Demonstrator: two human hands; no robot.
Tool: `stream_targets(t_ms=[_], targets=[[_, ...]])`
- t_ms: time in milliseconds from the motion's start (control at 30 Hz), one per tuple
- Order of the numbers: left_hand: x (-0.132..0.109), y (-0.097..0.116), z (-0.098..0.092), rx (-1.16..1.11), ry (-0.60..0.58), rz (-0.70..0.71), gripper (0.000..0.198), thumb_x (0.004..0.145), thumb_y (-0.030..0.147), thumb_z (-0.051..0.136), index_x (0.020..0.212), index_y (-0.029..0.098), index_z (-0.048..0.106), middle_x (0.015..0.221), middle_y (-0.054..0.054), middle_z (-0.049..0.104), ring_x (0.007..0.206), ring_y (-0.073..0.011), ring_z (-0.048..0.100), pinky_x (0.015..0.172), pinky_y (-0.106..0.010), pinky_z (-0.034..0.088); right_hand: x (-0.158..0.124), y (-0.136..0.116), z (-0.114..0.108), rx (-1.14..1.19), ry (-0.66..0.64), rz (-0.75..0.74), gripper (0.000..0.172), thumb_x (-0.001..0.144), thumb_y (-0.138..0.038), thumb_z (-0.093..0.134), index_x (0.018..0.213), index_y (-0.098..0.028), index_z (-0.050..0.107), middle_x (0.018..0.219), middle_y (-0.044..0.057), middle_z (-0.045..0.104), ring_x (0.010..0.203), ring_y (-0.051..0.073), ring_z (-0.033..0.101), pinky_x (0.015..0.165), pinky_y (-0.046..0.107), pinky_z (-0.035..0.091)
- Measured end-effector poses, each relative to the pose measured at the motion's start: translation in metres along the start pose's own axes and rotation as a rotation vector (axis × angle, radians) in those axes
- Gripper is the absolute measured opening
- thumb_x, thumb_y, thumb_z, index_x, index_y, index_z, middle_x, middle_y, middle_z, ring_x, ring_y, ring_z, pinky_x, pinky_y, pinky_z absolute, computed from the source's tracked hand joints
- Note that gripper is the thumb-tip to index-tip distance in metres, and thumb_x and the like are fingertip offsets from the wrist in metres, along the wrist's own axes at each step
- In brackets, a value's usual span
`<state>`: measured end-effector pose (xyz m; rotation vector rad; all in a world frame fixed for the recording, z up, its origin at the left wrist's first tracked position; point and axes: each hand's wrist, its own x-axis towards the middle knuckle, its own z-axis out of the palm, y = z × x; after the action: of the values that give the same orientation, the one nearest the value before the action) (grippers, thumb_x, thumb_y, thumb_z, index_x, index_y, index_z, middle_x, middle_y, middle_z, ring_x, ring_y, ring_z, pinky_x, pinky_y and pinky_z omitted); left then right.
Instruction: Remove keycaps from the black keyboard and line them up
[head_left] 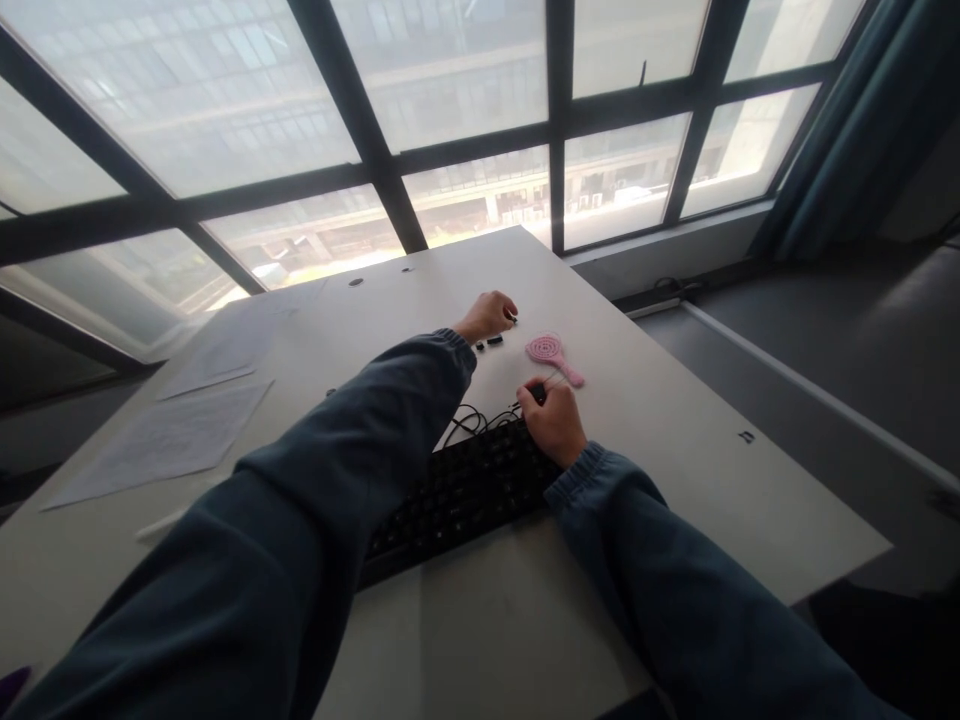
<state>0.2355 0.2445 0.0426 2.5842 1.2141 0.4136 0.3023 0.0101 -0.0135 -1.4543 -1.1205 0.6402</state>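
Note:
My left hand (487, 315) reaches out over the white table, its fingers pinched around a small black piece (512, 318) that is too small to name. Just below it lie two more small black pieces (494, 341). Closer to me, my right hand (556, 422) is closed around a small black block (538, 393) at the far right corner of a black keyboard (465, 490). A thin black cable (471, 422) loops along the keyboard's back edge. Beyond the right hand rests a pink hairbrush (546, 349). My left sleeve covers part of the keyboard.
Sheets of paper (169, 435) lie on the left of the table (675, 430), with a white stick-like item (161, 524) near them. A small dark item (746, 437) sits by the right edge. Large windows (457, 80) stand behind; a curtain (847, 130) hangs at the right.

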Motion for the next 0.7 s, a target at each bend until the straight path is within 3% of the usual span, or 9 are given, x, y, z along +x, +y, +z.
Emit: stream_targets(t_ms=[133,267,533,700], targets=[[0.022,-0.010,0.018,0.031,-0.057,-0.031,0.031,0.056,0.008,0.072,0.087,0.011,0.079,0.080,-0.008,0.073,0.077,-0.0188,0.065,0.077,-0.028,0.052,0.000,-0.002,0.001,0.013,-0.009,0.025,0.017,0.083,-0.033,0.059,0.075,-0.020,0.066,0.062,0.003,0.067,0.060,0.018,0.063,0.062,0.028,0.048],[0.026,-0.017,0.028,0.035,-0.104,-0.070,0.026,0.054,0.007,0.076,0.079,0.012,0.078,0.075,-0.009,0.073,0.074,-0.0203,0.066,0.076,-0.031,0.053,0.000,-0.004,0.001,-0.006,-0.005,0.008,0.016,0.083,-0.032,0.060,0.075,-0.020,0.067,0.066,0.004,0.068,0.063,0.019,0.064,0.064,0.030,0.049],[0.020,-0.018,0.023,-0.002,-0.146,-0.092,0.027,0.051,0.010,0.081,0.077,0.012,0.078,0.076,-0.007,0.074,0.073,-0.0187,0.066,0.073,-0.027,0.053,0.000,-0.005,0.000,0.009,-0.005,-0.003,0.016,0.083,-0.031,0.060,0.074,-0.020,0.067,0.067,0.004,0.068,0.063,0.019,0.064,0.064,0.030,0.049],[0.015,-0.014,0.012,-0.013,-0.112,-0.070,0.026,0.052,0.012,0.084,0.077,0.012,0.077,0.073,-0.006,0.073,0.071,-0.0172,0.065,0.073,-0.026,0.051,0.001,-0.003,0.000,0.020,-0.014,0.026,0.016,0.082,-0.032,0.060,0.074,-0.020,0.066,0.062,0.002,0.066,0.060,0.018,0.063,0.062,0.028,0.049]])
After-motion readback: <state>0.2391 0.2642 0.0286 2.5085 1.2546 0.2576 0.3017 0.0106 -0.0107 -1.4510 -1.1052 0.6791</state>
